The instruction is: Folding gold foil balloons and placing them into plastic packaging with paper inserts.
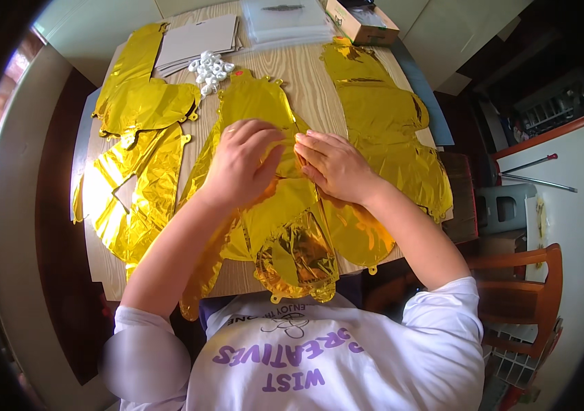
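Note:
Flat gold foil balloons with small tabs along their edges cover much of the table. In the middle lies one gold foil balloon (258, 99), partly folded, with a wrinkled lower part near the table's front edge. My left hand (244, 159) is just over it, fingers curved to the right and slightly blurred, thumb apart from them. At a folded edge of the same balloon, my right hand (338, 166) has its fingers pressed together on the foil, thumb below them. The foil under both palms is hidden.
More gold foil balloons lie at left (148, 106) and right (381, 113). Behind them are a pile of white rings (210, 68), grey cards (199, 34), clear plastic bags (285, 24) and an open cardboard box (364, 26). A wooden chair (545, 301) stands at right.

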{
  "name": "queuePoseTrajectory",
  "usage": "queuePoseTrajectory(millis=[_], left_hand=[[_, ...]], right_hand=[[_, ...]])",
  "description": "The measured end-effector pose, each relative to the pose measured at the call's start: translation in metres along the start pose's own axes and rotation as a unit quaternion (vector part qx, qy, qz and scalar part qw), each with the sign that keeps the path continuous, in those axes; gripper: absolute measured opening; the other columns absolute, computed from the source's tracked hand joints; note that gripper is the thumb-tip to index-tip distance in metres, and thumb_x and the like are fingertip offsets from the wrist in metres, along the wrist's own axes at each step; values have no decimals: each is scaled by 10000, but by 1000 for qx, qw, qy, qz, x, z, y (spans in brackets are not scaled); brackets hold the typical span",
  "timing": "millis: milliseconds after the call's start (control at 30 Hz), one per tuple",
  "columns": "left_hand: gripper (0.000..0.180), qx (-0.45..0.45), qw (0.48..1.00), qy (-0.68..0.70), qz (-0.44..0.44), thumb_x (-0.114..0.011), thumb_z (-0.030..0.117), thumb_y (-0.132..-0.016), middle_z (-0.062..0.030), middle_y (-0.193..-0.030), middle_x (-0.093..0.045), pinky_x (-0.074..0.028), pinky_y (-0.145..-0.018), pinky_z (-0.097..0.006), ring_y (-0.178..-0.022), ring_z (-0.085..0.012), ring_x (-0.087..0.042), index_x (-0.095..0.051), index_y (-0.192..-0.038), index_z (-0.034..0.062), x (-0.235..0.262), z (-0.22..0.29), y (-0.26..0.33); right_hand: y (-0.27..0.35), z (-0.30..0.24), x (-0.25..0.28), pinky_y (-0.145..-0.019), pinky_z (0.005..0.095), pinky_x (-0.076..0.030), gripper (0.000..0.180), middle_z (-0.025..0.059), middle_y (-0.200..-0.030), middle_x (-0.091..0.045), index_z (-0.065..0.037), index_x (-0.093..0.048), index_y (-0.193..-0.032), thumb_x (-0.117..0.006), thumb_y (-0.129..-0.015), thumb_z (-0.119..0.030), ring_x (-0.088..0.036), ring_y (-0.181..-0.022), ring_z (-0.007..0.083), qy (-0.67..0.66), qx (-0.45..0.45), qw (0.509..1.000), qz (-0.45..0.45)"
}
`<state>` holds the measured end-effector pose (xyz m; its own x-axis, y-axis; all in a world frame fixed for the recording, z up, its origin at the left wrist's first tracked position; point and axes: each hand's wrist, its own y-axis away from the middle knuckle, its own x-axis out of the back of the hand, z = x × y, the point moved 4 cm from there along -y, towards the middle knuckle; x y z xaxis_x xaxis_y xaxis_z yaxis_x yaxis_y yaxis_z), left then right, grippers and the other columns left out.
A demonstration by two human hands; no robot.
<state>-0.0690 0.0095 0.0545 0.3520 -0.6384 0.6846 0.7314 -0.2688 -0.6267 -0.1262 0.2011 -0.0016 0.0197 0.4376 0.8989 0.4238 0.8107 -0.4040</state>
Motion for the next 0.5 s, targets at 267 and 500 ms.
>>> queuePoseTrajectory(millis=[267,500], left_hand=[[352,-51,991,36,-118,-660,20,-845,-146,-1201,-678,-494,-997,-453,-1156,-363,-622,-671,-1197,7,-57,-44,-7],[319,-57,994,38,-85,-637,24,-864,-146,-1212,-671,-493,-990,-442,-1146,-359,-623,-680,-1179,8,-64,-50,-5]], right_hand=[[-4,-3,5,-1077,413,-424,415,86,-1340,-625,-68,-644,-1294,-684,-923,-250,-547,-1259,282,-17,-1,1000,-11],[-1,-2,7,-1075,405,-422,409,67,-1326,-630,-79,-647,-1279,-703,-905,-235,-540,-1254,275,3,21,1000,5]])
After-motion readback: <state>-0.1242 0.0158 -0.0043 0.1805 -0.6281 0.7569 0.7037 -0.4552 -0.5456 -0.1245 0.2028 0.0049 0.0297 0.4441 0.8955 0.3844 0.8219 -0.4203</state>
